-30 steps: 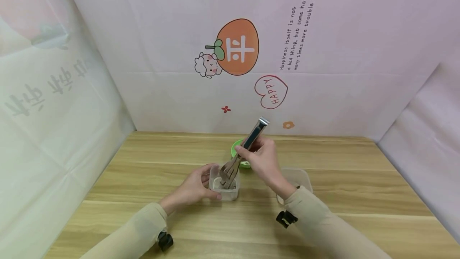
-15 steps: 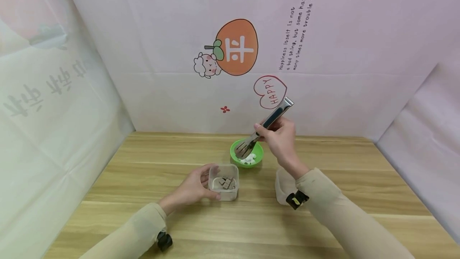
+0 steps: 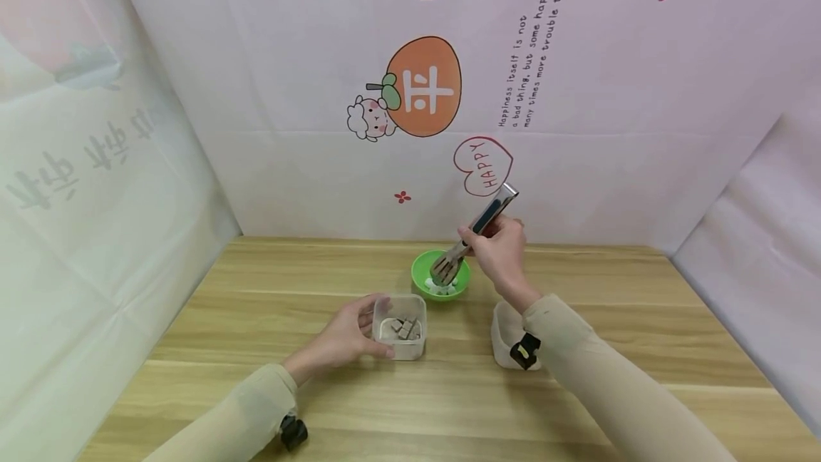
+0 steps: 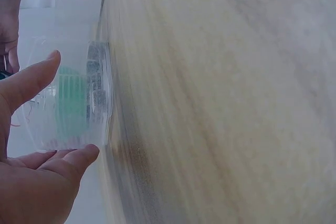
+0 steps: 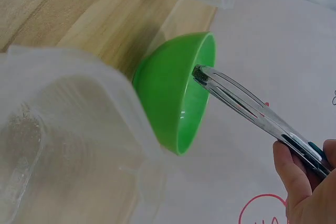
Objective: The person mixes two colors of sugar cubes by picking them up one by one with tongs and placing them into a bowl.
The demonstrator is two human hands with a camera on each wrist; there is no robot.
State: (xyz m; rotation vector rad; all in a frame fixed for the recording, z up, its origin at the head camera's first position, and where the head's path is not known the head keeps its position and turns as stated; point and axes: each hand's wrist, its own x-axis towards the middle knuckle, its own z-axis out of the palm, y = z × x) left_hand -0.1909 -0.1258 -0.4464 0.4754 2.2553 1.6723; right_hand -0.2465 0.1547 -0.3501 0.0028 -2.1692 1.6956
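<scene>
My left hand (image 3: 343, 334) holds a small clear plastic container (image 3: 415, 349), thumb on one side and fingers on the other. Several greyish cubes (image 3: 404, 328) lie on its floor. In my right hand (image 3: 503, 252) is a pair of metal tongs (image 3: 490, 212) with dark grips, slanting down to the left. Their slotted head is over the green bowl (image 3: 420, 266), above several white pieces (image 3: 432, 289). In the right wrist view, the tongs' tips reach just inside the rim of the green bowl (image 5: 163, 82), with a small dark bit at them that I cannot identify.
A second clear plastic container (image 3: 503, 334) stands on the right, partly hidden by my right wrist; it looms close in the right wrist view. The wooden table (image 3: 308, 262) ends at a printed white cloth backdrop (image 3: 308, 184).
My right hand has moved the tongs out of the clear container, rightward and away to the green bowl, then dipped them slightly. The left hand stays on the container.
</scene>
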